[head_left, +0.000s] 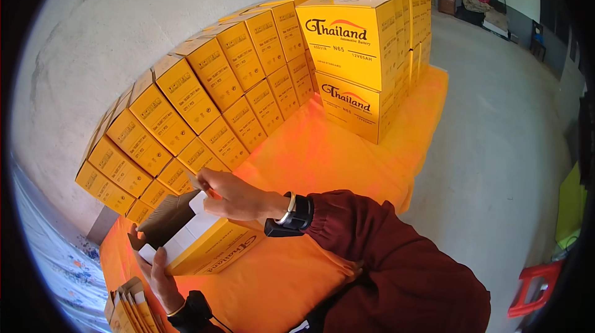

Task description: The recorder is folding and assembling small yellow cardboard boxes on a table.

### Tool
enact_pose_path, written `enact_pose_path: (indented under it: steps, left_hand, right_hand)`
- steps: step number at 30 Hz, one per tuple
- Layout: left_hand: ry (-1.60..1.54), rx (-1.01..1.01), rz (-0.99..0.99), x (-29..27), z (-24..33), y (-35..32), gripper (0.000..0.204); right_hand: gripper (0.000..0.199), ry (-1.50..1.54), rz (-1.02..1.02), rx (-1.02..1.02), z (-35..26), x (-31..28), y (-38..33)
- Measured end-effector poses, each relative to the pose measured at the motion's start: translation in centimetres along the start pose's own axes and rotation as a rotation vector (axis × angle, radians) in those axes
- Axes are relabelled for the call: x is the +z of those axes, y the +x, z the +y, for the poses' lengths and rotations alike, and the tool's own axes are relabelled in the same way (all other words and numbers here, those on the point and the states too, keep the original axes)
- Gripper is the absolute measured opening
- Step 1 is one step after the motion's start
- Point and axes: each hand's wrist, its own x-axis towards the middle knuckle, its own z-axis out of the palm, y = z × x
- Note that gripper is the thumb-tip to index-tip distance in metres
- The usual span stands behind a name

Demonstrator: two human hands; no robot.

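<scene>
A yellow cardboard carton (224, 247) lies in front of me, its white inner flaps and brown inside showing through an open end. My left hand (160, 276) grips the left end, thumb on the near white flap and fingers round the far side. At the upper corner my right hand (238, 198) is closed on a flap of the carton; its fingertips are partly hidden behind the hand. Dark bands are on both wrists.
Yellow cartons (186, 94) stand in two layers along the wall. A taller carton stack (347, 41) rises at the back right of the orange-covered surface (304, 153). Flattened cartons (133, 308) lie lower left. A red stool (536, 289) stands on the floor at right.
</scene>
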Motion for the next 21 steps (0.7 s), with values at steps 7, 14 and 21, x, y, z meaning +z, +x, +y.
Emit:
enact_pose_path:
  steps: [7, 14, 21]
  left_hand:
    - [-0.051, 0.087, 0.030, -0.1, 0.6, -0.8, 0.074]
    - [-0.028, -0.070, 0.043, 1.0, -1.0, 0.6, 0.073]
    - [-0.090, -0.086, -0.018, 0.4, -0.5, 0.6, 0.072]
  right_hand:
    - [0.021, 0.039, 0.050, -0.069, -1.4, 0.1, -0.6]
    - [0.024, -0.034, 0.044, -0.065, -1.0, -1.5, -1.3]
    - [0.045, 0.002, -0.007, 0.135, -2.4, -2.0, -1.4]
